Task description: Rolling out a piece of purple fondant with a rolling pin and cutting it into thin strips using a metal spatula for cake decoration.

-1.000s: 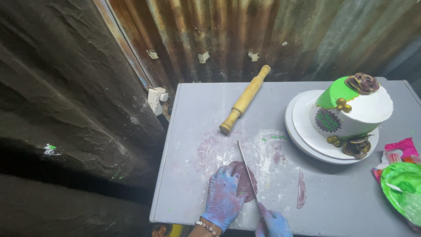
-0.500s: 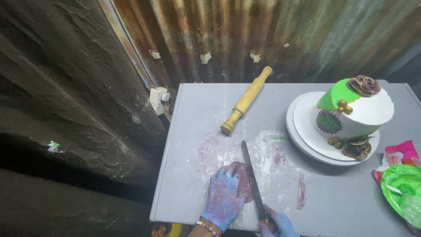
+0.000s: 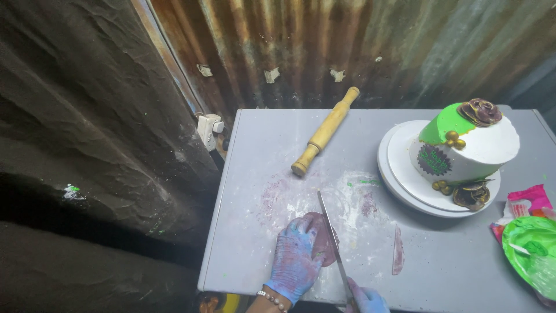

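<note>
From the head camera: the left hand (image 3: 295, 261) lies flat, fingers (image 3: 301, 229) spread and pressed on a flattened maroon fondant piece (image 3: 322, 237), which sits on the grey table (image 3: 260, 150) well on the near side of the rolling pin (image 3: 325, 131). The right hand (image 3: 366, 301), at the frame's bottom edge, grips the knife (image 3: 331, 243); how its fingers lie cannot be told. The blade's long axis runs away from the person, crossing the fondant just right of the left fingertips. The left hand is nearer.
</note>
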